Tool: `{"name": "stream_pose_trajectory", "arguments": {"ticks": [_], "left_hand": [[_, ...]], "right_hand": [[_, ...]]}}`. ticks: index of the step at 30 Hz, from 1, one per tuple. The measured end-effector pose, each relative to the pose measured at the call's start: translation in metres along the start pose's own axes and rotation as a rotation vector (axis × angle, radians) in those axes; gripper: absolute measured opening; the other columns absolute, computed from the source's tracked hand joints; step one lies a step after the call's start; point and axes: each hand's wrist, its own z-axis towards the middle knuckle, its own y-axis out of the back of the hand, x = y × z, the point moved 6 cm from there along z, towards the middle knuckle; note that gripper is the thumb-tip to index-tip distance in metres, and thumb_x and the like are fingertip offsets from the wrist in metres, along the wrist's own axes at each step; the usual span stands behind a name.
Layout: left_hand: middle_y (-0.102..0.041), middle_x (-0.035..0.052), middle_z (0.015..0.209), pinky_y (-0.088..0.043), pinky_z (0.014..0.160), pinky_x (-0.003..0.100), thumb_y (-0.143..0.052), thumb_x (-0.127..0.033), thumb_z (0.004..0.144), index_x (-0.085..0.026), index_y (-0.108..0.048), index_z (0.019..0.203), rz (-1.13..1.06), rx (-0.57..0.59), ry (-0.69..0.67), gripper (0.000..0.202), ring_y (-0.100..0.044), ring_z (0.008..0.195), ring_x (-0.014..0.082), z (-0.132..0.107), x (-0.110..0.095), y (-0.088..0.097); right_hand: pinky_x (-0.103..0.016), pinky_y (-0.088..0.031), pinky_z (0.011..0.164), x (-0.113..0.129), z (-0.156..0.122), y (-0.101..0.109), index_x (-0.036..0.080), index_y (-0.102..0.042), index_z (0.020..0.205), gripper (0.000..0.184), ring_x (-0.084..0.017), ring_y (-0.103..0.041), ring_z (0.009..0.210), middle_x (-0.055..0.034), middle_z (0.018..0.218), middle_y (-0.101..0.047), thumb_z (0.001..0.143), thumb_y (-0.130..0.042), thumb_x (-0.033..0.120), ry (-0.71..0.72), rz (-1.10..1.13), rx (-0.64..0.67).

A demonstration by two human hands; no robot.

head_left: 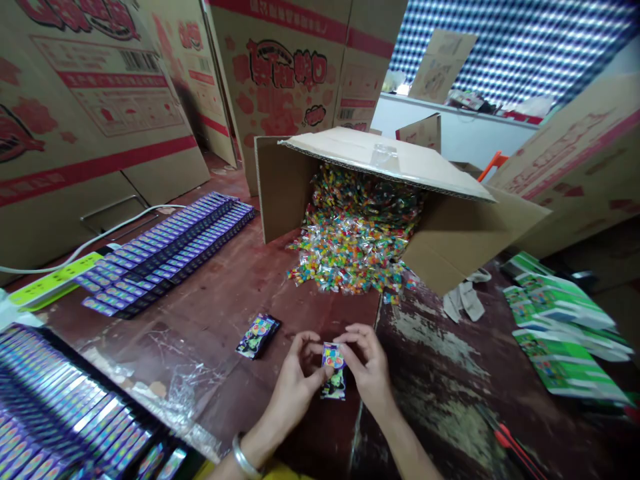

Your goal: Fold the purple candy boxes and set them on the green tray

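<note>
— Biggest thing in view?
— Cardboard carton [400,193] tipped on its side at the far middle, corrugated, brown, flap jutting out over the mouth. Spilling from it onto the table [240,280]: heap of wrapped sweets [353,243], crinkly clear film, many colours.
— And the surface itself?
— Dark red wood, worn, scuffed pale on the right half. Sheet of clear crumpled film [165,387] lying at near left.
— Stock around the edges?
— Long fanned rows of purple packets [170,250] at left, glossy and flat; more of the same in a near-left tray [60,413]. Green flat packs [560,327] stacked at right. Yellow-green power strip [50,283] at far left, white cable attached.
— Now the hands.
— Both at near centre, close together. Left hand [295,387] and right hand [367,373] pinched on one small packet [333,373], thumbs and fingertips gripping its upper end from either side. Metal bangle [245,457] on the left wrist.
— Packet's look and place?
— Small, flat, rectangular, glossy black with bright print, held upright between the two hands, just above the table edge. Second, matching packet [257,335] lying flat just left of the left hand, untouched.
</note>
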Motion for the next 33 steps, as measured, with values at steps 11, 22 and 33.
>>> {"name": "stream_pose_trajectory", "arguments": {"ticks": [11, 22, 33], "left_hand": [[-0.063, 0.0034, 0.103, -0.044, 0.089, 0.031, -0.062, -0.015, 0.081, -0.023, -0.045, 0.115, 0.333, 0.043, -0.046, 0.040, -0.059, 0.098, 0.0193, -0.008, -0.008, 0.002], [-0.064, 0.0062, 0.113, -0.045, 0.092, 0.032, -0.063, -0.019, 0.080, -0.020, -0.056, 0.114, 0.208, 0.042, -0.012, 0.035, -0.059, 0.103, 0.0234, -0.003, -0.005, 0.017], [-0.064, 0.0077, 0.106, -0.047, 0.088, 0.032, -0.063, -0.027, 0.080, -0.017, -0.053, 0.114, 0.357, -0.026, -0.055, 0.037, -0.060, 0.096, 0.0215, -0.006, -0.030, 0.046]], "right_hand": [[-0.024, -0.043, 0.063, -0.012, 0.017, -0.001, 0.015, -0.060, 0.073, 0.025, -0.013, -0.054, 0.064, 0.0003, 0.069, -0.061, 0.072, -0.074, 0.036, -0.279, 0.050, 0.248], [-0.027, -0.048, 0.073, 0.017, 0.004, -0.013, 0.019, -0.063, 0.087, 0.017, -0.017, -0.059, 0.087, -0.0036, 0.094, -0.063, 0.082, -0.063, 0.036, -0.049, -0.250, 0.274], [-0.040, -0.034, 0.108, 0.017, -0.006, -0.058, 0.020, -0.039, 0.130, 0.077, -0.025, -0.041, 0.124, -0.0099, 0.131, -0.047, 0.062, -0.075, 0.026, 0.254, -0.637, 0.391]]}}
